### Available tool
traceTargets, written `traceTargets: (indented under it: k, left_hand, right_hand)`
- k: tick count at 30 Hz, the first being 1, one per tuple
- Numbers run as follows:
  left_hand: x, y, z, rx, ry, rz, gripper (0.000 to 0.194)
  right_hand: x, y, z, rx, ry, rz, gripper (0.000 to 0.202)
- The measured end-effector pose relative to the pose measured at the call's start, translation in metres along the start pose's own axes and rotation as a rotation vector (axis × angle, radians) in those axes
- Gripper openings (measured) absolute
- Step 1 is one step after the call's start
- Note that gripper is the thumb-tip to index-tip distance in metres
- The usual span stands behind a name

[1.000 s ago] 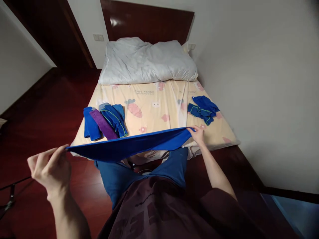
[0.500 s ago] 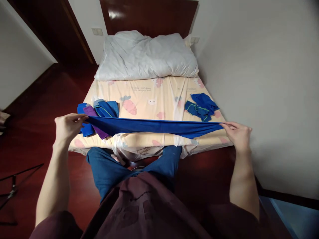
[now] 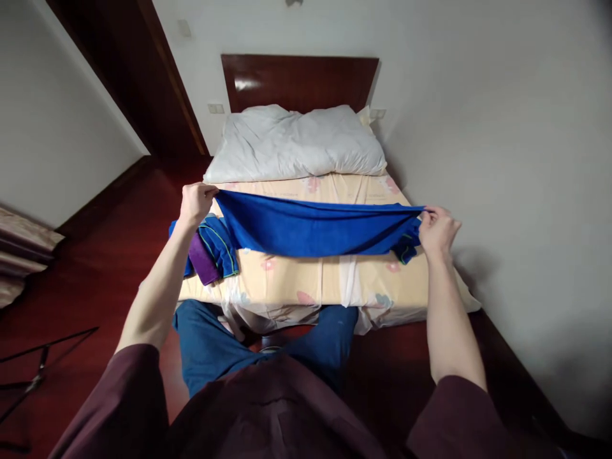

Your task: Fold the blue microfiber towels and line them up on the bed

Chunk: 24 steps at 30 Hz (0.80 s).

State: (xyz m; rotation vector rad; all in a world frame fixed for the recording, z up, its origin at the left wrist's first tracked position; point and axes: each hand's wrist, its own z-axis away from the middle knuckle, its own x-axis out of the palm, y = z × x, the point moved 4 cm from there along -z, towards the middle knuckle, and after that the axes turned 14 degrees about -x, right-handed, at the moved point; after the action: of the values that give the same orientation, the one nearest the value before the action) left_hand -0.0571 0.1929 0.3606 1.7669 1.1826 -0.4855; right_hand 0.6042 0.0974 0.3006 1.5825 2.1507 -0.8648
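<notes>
A blue cloth (image 3: pixel 310 228) hangs stretched in the air over the bed. Its upper left corner is pinched in my left hand (image 3: pixel 197 203), and my right hand (image 3: pixel 437 229) grips the upper right corner. Below and beside my left hand, a purple cloth (image 3: pixel 203 259) and a blue cloth with green edging (image 3: pixel 218 245) lie on the bed. Another green-edged blue cloth (image 3: pixel 407 247) is partly hidden behind the held cloth, close to my right hand.
The bed (image 3: pixel 287 287) has a patterned sheet, with a pale quilt (image 3: pixel 296 143) at the headboard (image 3: pixel 301 80). A thin black metal stand (image 3: pixel 41 370) is on the floor at lower left, and a curtain (image 3: pixel 23 255) hangs at the left edge.
Both hands have moved up in the view, and my left hand has come inward. The blue cloth hangs lower and more spread between them. The camera view has tilted up.
</notes>
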Motion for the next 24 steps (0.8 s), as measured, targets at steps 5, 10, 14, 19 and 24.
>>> traceTargets:
  k: [5, 10, 14, 19, 24]
  left_hand:
    - [-0.016, -0.018, 0.039, 0.062, 0.269, 0.071, 0.030]
    - [0.030, -0.075, 0.148, 0.068, 0.073, 0.038, 0.031]
    - [0.094, -0.127, 0.240, -0.016, -0.278, -0.025, 0.037]
    - [0.139, -0.168, 0.312, -0.157, -0.510, -0.150, 0.038]
    - [0.141, -0.180, 0.335, -0.183, -0.629, -0.165, 0.040]
  right_hand:
    - [-0.014, -0.015, 0.019, -0.062, 0.223, -0.022, 0.031]
    - [0.014, 0.006, 0.102, 0.077, 0.164, -0.132, 0.032]
    - [0.059, 0.030, 0.187, 0.220, -0.047, -0.165, 0.033]
    - [0.097, 0.054, 0.279, 0.390, -0.364, -0.106, 0.028]
    - [0.094, 0.076, 0.332, 0.453, -0.428, -0.049, 0.032]
